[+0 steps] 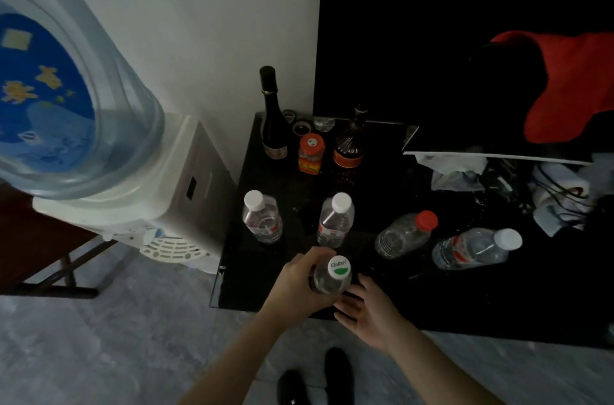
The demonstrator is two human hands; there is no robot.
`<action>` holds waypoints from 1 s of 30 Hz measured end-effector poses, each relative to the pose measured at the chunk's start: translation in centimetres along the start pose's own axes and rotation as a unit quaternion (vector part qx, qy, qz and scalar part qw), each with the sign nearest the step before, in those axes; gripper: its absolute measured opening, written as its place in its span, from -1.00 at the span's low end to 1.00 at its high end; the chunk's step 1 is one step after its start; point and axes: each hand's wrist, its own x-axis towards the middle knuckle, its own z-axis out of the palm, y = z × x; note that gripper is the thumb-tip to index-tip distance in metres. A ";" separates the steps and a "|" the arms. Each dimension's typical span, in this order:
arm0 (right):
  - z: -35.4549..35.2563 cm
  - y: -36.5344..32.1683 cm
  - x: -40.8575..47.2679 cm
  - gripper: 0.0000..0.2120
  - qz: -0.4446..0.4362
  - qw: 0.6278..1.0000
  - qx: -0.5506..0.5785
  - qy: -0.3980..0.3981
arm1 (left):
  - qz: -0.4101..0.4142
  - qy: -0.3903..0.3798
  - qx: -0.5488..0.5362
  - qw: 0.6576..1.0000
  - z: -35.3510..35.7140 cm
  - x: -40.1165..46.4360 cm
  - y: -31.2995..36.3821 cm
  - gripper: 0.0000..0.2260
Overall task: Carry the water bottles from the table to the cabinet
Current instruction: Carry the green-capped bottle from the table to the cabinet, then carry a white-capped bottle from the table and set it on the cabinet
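Observation:
My left hand (299,285) grips a clear water bottle (334,275) with a white and green cap, upright at the front edge of the black glass-topped cabinet (232,271). Just right of that bottle, my right hand (368,311) is open with fingers spread, close to its base. Two white-capped water bottles stand behind it, one at the left (260,217) and one in the middle (335,222). A red-capped bottle (407,233) and a white-capped bottle (475,248) lie on their sides to the right.
A water dispenser (133,172) with a large blue jug stands left of the cabinet. At the back are a dark wine bottle (272,115), an orange-lidded jar (311,154) and a brown bottle (350,142). Crumpled tissue, cables and a red cloth (564,82) fill the right side.

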 end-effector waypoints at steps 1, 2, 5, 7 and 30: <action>0.1 0.0 -0.1 -0.54 0.002 1.000 -0.003 -0.002 | 0.001 -0.005 0.003 1.000 -0.1 0.0 0.0 -0.45; 0.2 0.0 -0.2 -0.54 0.002 1.000 -0.006 -0.001 | 0.001 -0.013 0.004 1.000 -0.2 0.1 0.0 -0.45; 0.6 -0.2 -0.8 -0.54 -0.004 1.000 -0.011 -0.001 | 0.001 -0.047 0.019 0.999 -0.7 0.2 0.2 -0.43; 0.9 -0.6 -1.4 -0.57 -0.007 1.000 -0.014 0.003 | -0.002 -0.063 0.036 0.997 -1.2 0.2 0.5 -0.41; 4.8 -10.2 -25.2 -0.62 -0.389 0.762 -0.515 0.060 | 0.119 0.121 0.412 0.895 -9.9 -3.4 17.4 -0.37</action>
